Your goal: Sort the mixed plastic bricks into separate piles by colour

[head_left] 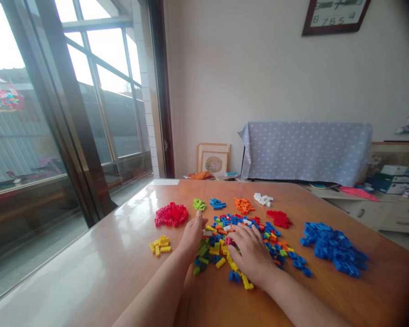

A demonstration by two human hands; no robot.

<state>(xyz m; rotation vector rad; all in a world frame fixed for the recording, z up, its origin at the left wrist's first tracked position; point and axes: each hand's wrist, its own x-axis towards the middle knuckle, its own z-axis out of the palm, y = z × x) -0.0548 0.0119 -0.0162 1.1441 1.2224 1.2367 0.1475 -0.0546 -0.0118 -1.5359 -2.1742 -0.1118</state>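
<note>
A mixed pile of small toy building bricks [222,250] in yellow, blue, green, red and orange lies on the table in front of me. At the pile's left edge is my left hand [191,234], thumb raised and fingers stretched toward the bricks, partly hidden behind the hand. Over the pile's right side, my right hand [252,250] reaches palm down with its fingers apart. A red brick [228,240] shows in the gap between its thumb and fingers; no grip on it is visible. The right hand covers part of the pile.
Around the pile sit sorted heaps: red bricks [172,215], yellow bricks [160,245], lime bricks [199,204], blue bricks [217,204], orange bricks [244,205], white bricks [263,199], more red bricks [279,219] and large blue pieces [334,247]. The wooden table [122,268] has a glossy top.
</note>
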